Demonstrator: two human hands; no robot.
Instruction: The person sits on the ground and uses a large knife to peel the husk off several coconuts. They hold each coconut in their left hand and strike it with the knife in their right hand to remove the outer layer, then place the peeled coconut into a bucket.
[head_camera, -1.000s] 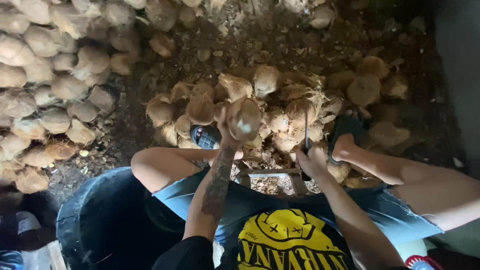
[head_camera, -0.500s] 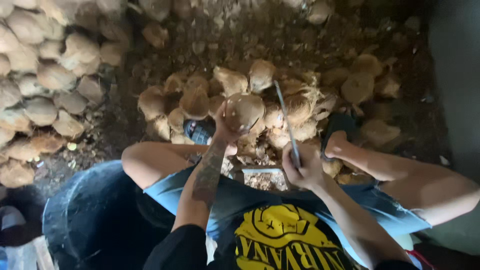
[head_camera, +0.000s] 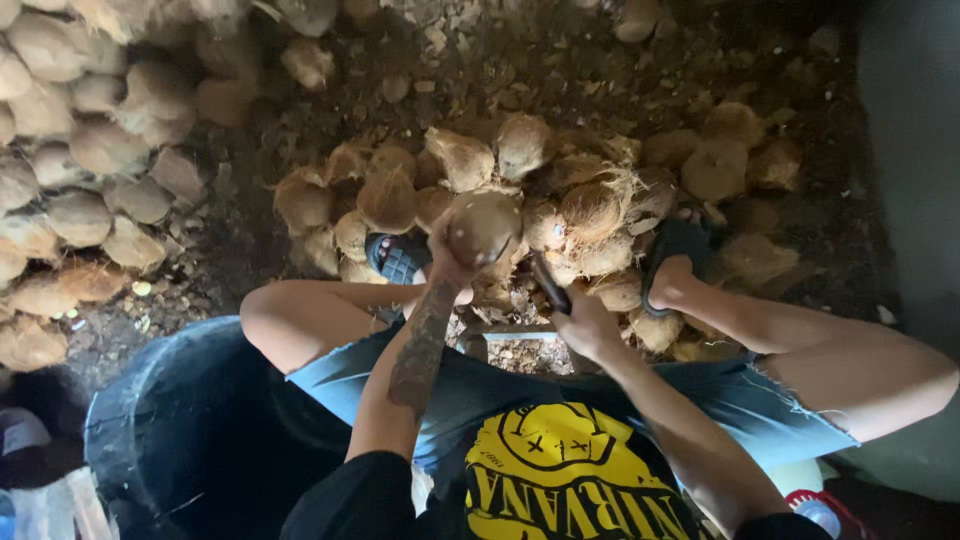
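My left hand (head_camera: 448, 268) grips a round brown husked coconut (head_camera: 484, 224) and holds it up in front of me, above my knees. My right hand (head_camera: 585, 322) is closed around the handle of a dark blade (head_camera: 547, 283); the blade points up and left toward the coconut and its tip is blurred against it. Just beyond my hands lies a heap of husked coconuts (head_camera: 590, 205) on the dirt ground. My feet in dark sandals (head_camera: 398, 257) rest at the near edge of this heap.
A large black tub (head_camera: 190, 440) stands at my left side. A second, bigger pile of coconuts (head_camera: 80, 170) fills the left of the view. Husk scraps litter the dark ground (head_camera: 560, 70). A grey wall (head_camera: 915, 180) runs along the right.
My right hand has brought the blade down from upright toward the coconut. The left hand keeps the coconut in about the same place.
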